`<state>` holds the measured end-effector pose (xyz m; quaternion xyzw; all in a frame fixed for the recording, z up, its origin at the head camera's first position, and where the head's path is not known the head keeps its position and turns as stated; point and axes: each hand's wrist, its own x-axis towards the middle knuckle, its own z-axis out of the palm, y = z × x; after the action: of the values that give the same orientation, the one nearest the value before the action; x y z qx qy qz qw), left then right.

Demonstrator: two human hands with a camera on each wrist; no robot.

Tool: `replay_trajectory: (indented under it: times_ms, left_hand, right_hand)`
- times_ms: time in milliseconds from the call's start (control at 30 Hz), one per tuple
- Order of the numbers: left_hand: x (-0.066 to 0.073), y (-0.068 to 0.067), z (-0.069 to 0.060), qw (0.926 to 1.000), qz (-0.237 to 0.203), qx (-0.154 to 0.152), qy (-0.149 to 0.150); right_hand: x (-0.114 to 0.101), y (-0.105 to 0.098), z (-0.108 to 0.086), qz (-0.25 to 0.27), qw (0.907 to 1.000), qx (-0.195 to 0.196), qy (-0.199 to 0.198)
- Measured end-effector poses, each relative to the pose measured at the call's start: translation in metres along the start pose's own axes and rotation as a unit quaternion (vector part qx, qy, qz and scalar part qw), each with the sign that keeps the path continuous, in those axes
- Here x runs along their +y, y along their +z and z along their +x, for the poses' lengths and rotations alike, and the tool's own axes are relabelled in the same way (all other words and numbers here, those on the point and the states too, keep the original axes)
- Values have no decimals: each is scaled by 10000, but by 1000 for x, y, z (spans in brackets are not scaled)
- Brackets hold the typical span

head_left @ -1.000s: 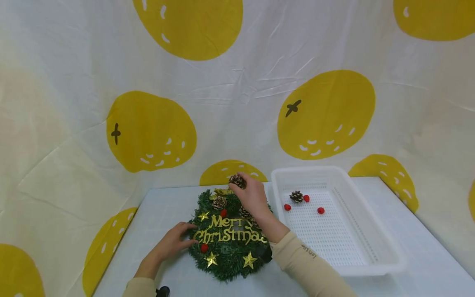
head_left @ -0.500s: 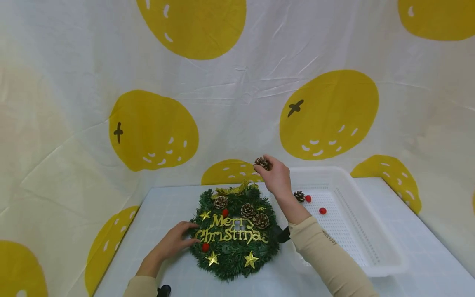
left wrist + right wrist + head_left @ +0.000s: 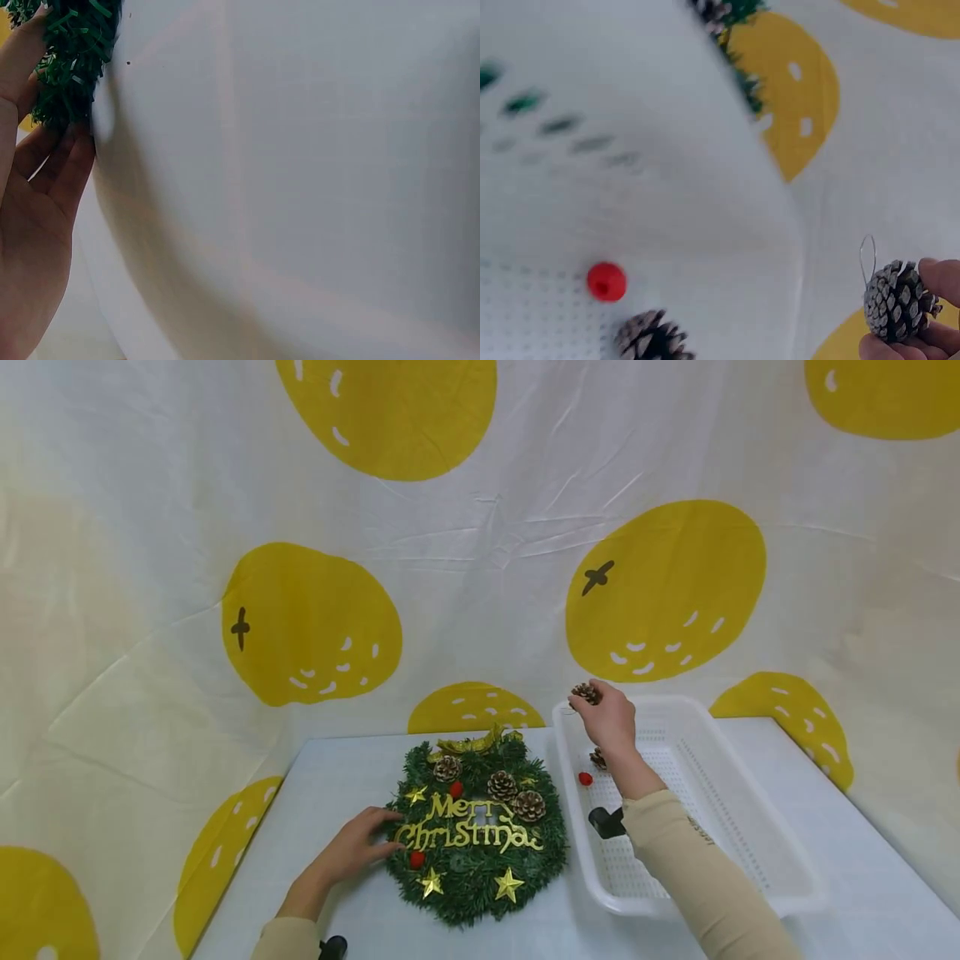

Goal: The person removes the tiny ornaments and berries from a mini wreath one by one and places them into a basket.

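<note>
A pine cone (image 3: 584,695) with a thin wire loop is pinched between the thumb and fingers of my right hand (image 3: 611,718), above the back-left corner of the white basket (image 3: 720,802). The right wrist view also shows this held cone (image 3: 895,304). My left hand (image 3: 354,846) holds the left edge of a green wreath (image 3: 468,895), with foliage (image 3: 75,67) between thumb and fingers in the left wrist view. Gold "Merry Christmas" lettering (image 3: 468,836), stars, pine cones, red balls and a gold bow (image 3: 472,743) sit on the wreath.
Inside the basket lie another pine cone (image 3: 597,758) and a red ball (image 3: 585,778), partly behind my right arm. The basket's raised walls stand just right of the wreath. A fabric backdrop (image 3: 480,610) with yellow fruit prints hangs behind the table.
My right hand has moved right with the pine cone, from above the wreath's top to above the basket's back-left corner. The left hand stays at the wreath's edge.
</note>
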<state>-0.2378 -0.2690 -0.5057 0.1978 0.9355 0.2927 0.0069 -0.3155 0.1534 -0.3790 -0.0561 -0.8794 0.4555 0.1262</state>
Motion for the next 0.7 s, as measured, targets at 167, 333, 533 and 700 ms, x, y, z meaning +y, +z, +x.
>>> replay_trajectory:
  times_ms: [167,333,533,700]
  left_hand:
    - [-2,2,1,10000,1,40,23]
    - [-3,1,1,10000,-40,-2,74]
    - [-3,0,1,9999,-53,-11,139]
    - [-3,1,1,9999,-79,1,139]
  right_hand:
    - [26,-5,8,-196,9993,27,302]
    - [52,-8,10,-402,9970,102,651]
    - [75,-11,8,-581,9942,158,888]
    - [88,-15,7,-913,9912,40,957]
